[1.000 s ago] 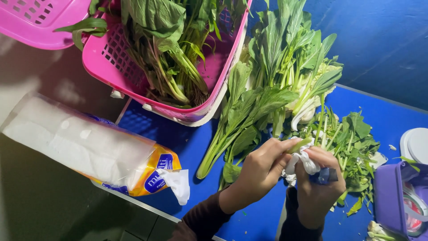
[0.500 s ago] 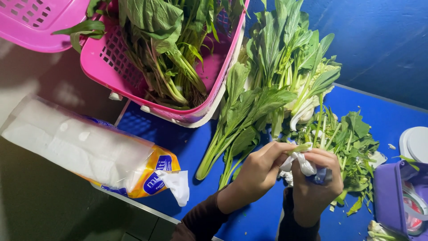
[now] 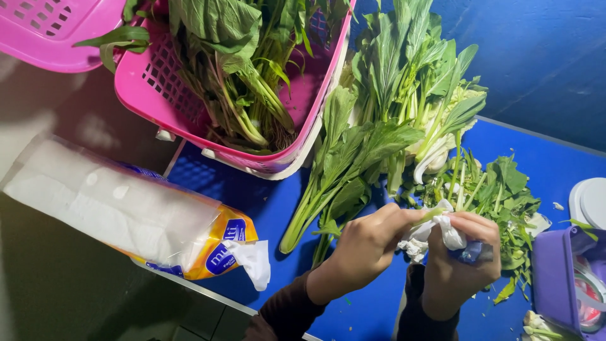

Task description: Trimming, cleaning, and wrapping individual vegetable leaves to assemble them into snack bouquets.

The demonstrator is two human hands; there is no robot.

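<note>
Pink basket (image 3: 145,95) full of leafy greens (image 3: 240,69); both hands (image 3: 366,249) gripping white tissue (image 3: 435,230).

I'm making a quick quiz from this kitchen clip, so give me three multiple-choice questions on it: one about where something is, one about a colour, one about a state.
1. Where does the plastic pack of white tissues lie?
A. inside a basket
B. at the blue table's near left edge
C. on the purple container

2. What colour is the slotted plastic basket holding leafy greens?
A. pink
B. yellow
C. white

3. What are the two hands doing?
A. resting flat on the table
B. both gripping a crumpled white tissue
C. lifting the basket

Answers:
1 B, the pack lies over the blue table edge, left of the hands.
2 A, its walls and rim are pink.
3 B, the left hand and right hand meet on the crumpled white tissue.
</note>
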